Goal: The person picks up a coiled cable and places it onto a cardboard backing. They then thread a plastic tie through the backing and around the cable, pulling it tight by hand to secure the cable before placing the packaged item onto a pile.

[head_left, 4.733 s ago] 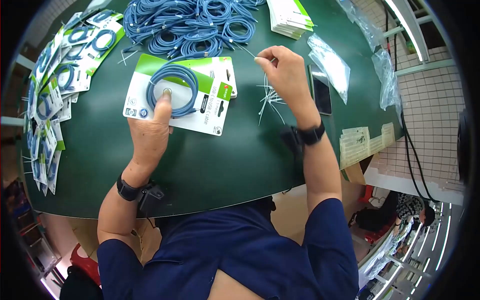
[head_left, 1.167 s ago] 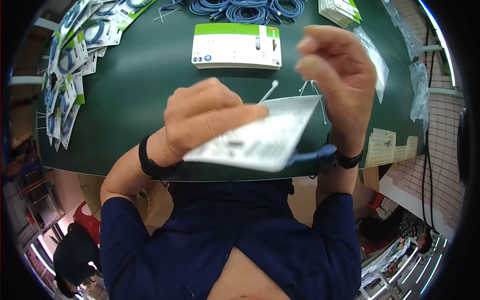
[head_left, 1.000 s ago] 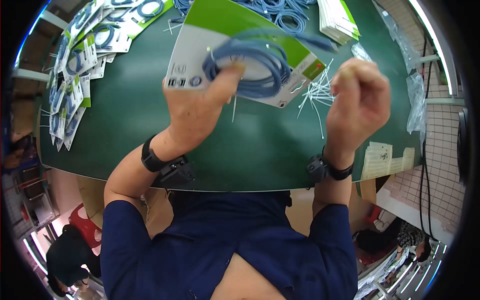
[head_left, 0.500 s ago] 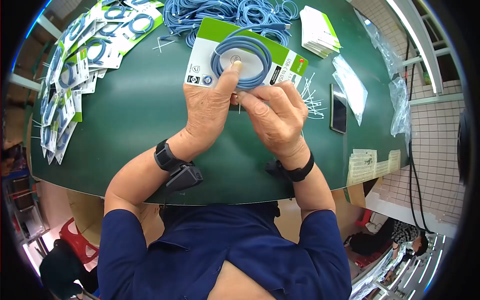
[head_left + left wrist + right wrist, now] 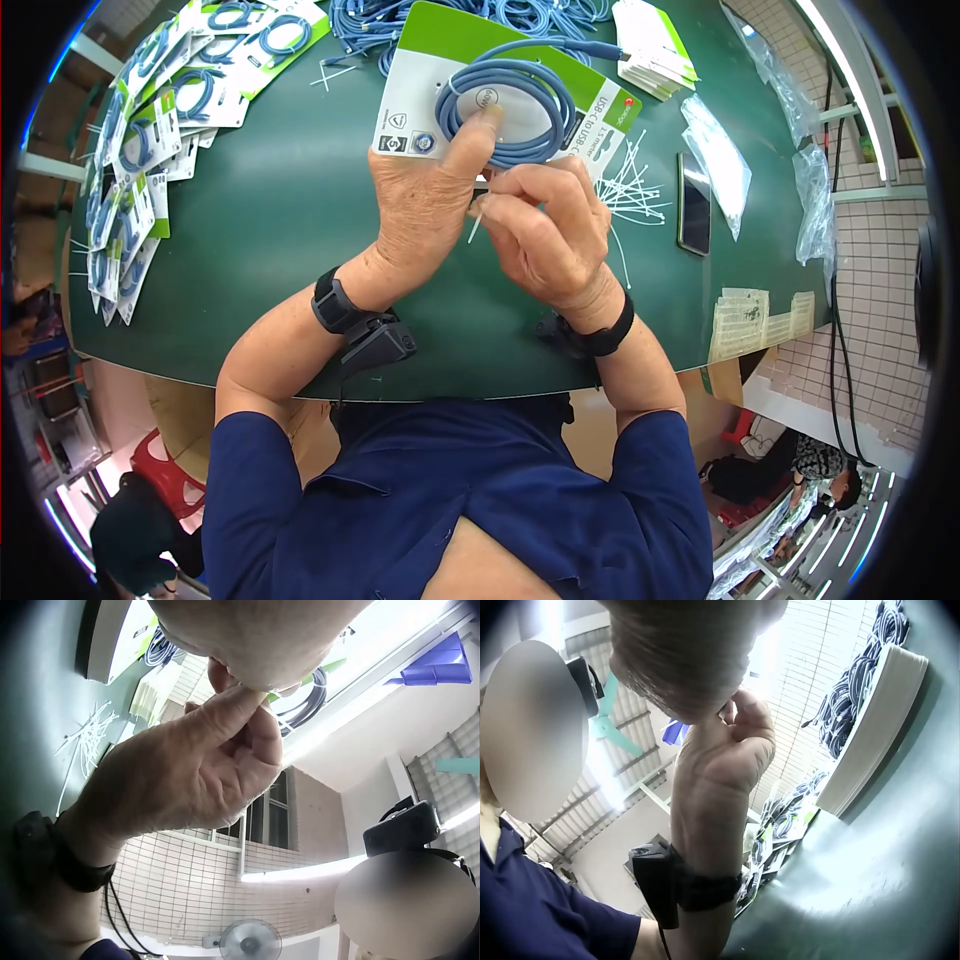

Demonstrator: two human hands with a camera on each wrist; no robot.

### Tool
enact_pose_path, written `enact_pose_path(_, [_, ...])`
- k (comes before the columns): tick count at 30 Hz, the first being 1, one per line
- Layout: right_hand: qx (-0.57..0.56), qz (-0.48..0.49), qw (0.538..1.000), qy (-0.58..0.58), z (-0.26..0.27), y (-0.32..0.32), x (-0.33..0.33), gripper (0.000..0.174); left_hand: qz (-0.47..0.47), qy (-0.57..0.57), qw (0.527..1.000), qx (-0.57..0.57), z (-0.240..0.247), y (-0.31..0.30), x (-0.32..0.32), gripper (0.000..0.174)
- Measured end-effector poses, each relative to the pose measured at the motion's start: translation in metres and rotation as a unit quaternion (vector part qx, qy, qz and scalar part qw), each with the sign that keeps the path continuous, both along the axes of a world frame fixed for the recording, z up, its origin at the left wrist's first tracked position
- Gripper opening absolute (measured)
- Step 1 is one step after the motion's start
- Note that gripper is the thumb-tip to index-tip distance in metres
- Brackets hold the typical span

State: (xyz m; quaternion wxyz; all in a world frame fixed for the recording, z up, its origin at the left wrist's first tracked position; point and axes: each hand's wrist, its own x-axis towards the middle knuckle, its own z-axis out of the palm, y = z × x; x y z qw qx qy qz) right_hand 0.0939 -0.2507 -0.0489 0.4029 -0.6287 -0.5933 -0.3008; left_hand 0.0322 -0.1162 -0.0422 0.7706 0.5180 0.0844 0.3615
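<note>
A navy-blue shirt point(image 5: 350, 535) is worn, opened at the neck in a narrow V, with a short, straight pocket-like edge on the left of the chest. The upper arms are covered by a wide left sleeve point(image 5: 255, 465) and right sleeve point(image 5: 652, 465). The left hand point(image 5: 422, 205) and right hand point(image 5: 552, 235) are bare. Each wrist is circled by a black strap, on which a black, angular camera module point(image 5: 381, 345) is mounted; from the left one, a thin dark cable point(image 5: 662, 940) is hung. On the head, a black, boxy device point(image 5: 401, 826) is worn.
</note>
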Motion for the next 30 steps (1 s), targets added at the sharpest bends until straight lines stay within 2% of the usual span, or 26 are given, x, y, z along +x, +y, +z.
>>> enact_pose_path(11, [0.024,0.021,0.999,0.027,-0.002,0.002,-0.004,0.029,-0.010,0.025,0.999,0.033,0.000,0.006,0.000,0.023])
enact_pose_path(18, [0.043,0.062,0.996,0.055,0.003,0.008,-0.007,0.032,0.004,-0.021,0.999,0.037,-0.003,0.014,0.006,0.025])
enact_pose_path(23, [0.049,0.075,0.994,0.068,0.006,0.014,-0.010,0.034,0.007,-0.029,0.999,0.043,0.001,0.016,0.006,0.023])
enact_pose_path(26, [0.054,0.085,0.992,0.073,0.007,0.016,-0.011,0.033,0.000,-0.026,1.000,0.001,0.012,0.013,0.003,0.021])
enact_pose_path(30, [0.061,0.098,0.990,0.083,0.005,0.018,-0.012,0.033,0.017,-0.013,0.999,0.031,0.015,0.014,0.001,0.019])
